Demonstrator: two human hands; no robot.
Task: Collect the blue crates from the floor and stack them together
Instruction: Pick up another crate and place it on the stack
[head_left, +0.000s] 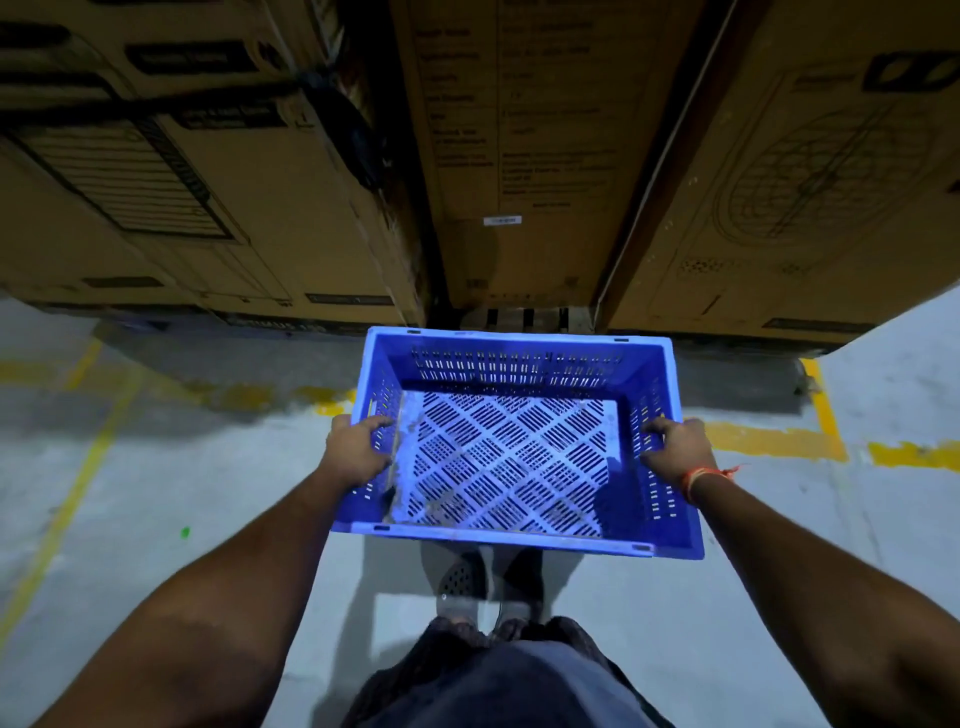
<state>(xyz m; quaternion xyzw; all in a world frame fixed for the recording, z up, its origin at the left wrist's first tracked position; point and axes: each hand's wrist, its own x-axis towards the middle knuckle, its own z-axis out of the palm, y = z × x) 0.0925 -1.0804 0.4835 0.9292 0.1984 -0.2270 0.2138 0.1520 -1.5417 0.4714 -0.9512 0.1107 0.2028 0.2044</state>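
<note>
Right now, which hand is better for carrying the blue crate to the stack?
Neither alone, both together: the left hand grips the left wall of the blue crate, and the right hand grips the right wall.

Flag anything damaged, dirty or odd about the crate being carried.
The blue slotted plastic crate shows a pale dusty smear along the left of its floor. No cracks visible. Left hand and right hand grip its side walls evenly.

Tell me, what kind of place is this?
Probably a warehouse or storeroom. Big printed cardboard boxes stand in a row, yellow lines are painted on the concrete floor, and a person holds an empty blue crate.
</note>
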